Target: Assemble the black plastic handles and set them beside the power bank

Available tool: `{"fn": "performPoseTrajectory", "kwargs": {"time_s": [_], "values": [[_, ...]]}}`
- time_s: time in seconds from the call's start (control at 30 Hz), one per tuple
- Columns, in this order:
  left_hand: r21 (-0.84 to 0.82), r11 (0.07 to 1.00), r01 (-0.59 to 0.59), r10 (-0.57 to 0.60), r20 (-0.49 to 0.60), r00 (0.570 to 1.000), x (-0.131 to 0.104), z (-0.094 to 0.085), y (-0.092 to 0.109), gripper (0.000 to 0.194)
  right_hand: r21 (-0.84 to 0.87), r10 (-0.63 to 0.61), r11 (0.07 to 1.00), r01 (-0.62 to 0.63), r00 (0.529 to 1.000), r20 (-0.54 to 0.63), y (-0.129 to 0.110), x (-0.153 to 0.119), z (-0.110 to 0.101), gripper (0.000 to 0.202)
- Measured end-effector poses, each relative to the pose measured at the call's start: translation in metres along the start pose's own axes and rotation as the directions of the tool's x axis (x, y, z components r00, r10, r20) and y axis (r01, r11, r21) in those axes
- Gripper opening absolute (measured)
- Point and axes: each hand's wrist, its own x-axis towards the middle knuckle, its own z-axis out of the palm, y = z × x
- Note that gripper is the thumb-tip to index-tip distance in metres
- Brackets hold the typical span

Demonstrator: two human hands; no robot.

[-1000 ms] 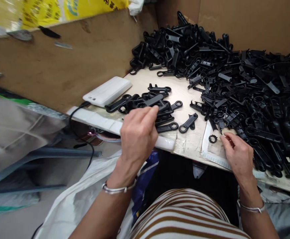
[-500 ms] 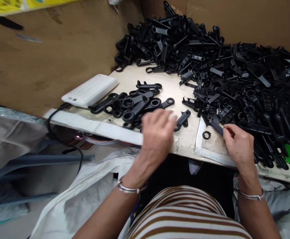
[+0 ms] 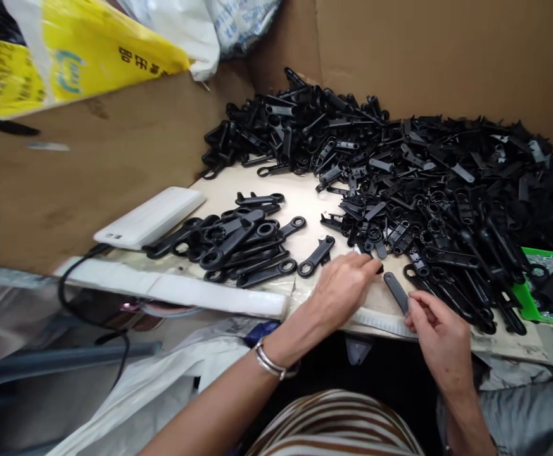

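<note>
In the head view my right hand [image 3: 440,339] pinches the lower end of a flat dark grey plastic strip [image 3: 396,291] with one rounded end, just above the table's front edge. My left hand [image 3: 337,288] is beside it, palm down and fingers bent together. A bit of black shows at its fingertips; what they hold is hidden. To the left of that hand lies a black plastic lever with a ring end [image 3: 315,256]. More such levers form a small pile [image 3: 238,240] farther left. Loose black parts [image 3: 375,235] lie just beyond my fingers.
A large heap of black plastic parts [image 3: 352,136] fills the back and right of the table, against cardboard walls [image 3: 438,57]. At the left lies a white power bank [image 3: 150,218] with a black cable [image 3: 62,288]. A green tray [image 3: 531,304] stands at the right edge.
My left hand has moved right, from beside the lever pile to near my right hand. It now covers where a small black toothed ring lay. The view has tilted up and turned right.
</note>
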Motion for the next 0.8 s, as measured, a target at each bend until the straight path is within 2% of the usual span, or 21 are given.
{"fn": "performPoseTrajectory", "kwargs": {"time_s": [0.13,0.23,0.33,0.4,0.47,0.53,0.6,0.7,0.8], "values": [[-0.043,0.988,0.148,-0.151,-0.078,0.986,0.04,-0.025,-0.019,0.023,0.003,-0.033,0.999,0.033,0.999,0.013,0.005,-0.002,0.007,0.022],[-0.009,0.976,0.219,-0.219,-0.13,0.967,0.079,-0.034,-0.036,0.024,-0.041,-0.072,0.997,0.072,0.997,0.007,0.007,-0.003,0.01,0.022],[-0.057,0.982,0.179,-0.187,-0.187,0.964,0.105,-0.032,-0.04,0.027,-0.089,-0.138,0.987,0.137,0.99,-0.005,0.008,-0.005,0.01,0.021],[-0.081,0.994,0.073,-0.091,-0.256,0.962,0.109,-0.028,-0.032,0.03,-0.127,-0.187,0.974,0.185,0.982,-0.002,0.007,-0.006,0.009,0.022],[-0.071,0.995,-0.071,0.047,-0.289,0.956,0.104,-0.022,-0.015,0.027,-0.19,-0.228,0.955,0.229,0.973,0.025,0.005,-0.008,0.008,0.023],[-0.053,0.976,-0.212,0.194,-0.241,0.951,0.097,-0.015,0.007,0.02,-0.301,-0.25,0.917,0.26,0.966,0.072,0.001,-0.009,0.008,0.024],[-0.043,0.95,-0.309,0.3,-0.149,0.942,0.092,-0.008,0.03,0.018,-0.442,-0.254,0.851,0.283,0.959,0.124,-0.004,-0.009,0.009,0.024],[-0.021,0.943,-0.333,0.332,-0.06,0.942,0.093,0.003,0.054,0.017,-0.594,-0.286,0.74,0.314,0.947,0.145,-0.012,-0.008,0.011,0.023],[0.01,0.949,-0.315,0.315,-0.06,0.947,0.099,0.015,0.064,0.01,-0.634,-0.358,0.681,0.366,0.922,0.148,-0.014,-0.005,0.015,0.016]]}}
